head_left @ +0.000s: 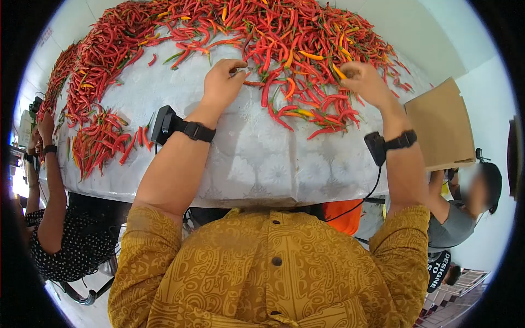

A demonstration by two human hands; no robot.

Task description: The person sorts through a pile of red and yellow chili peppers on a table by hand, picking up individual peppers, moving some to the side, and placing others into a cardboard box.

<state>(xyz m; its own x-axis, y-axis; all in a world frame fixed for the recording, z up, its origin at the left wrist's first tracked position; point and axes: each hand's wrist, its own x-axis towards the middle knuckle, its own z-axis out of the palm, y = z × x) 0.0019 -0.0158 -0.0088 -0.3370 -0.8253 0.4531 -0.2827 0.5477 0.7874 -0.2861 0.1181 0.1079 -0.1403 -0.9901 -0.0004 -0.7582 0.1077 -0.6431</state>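
Note:
Red chili peppers [328,41], with a few orange and green ones among them, lie in a big heap across the far half of the table. My left hand [223,85] hovers at the heap's near edge, thumb and fingers pinched together; what sits between the fingertips is too small to make out. Over on the right, my right hand [367,85] has its fingers curled, with an orange chili pepper [338,71] at the fingertips. Between the two hands, loose red chilies [268,90] spread toward me on the cloth.
A pale patterned cloth [257,153] covers the table. A smaller chili pile [101,142] lies at left, near a co-worker's hands [45,128]. At right stands a cardboard box [442,126], with another person [454,213] beyond it. A cable [372,191] hangs from my right wrist device.

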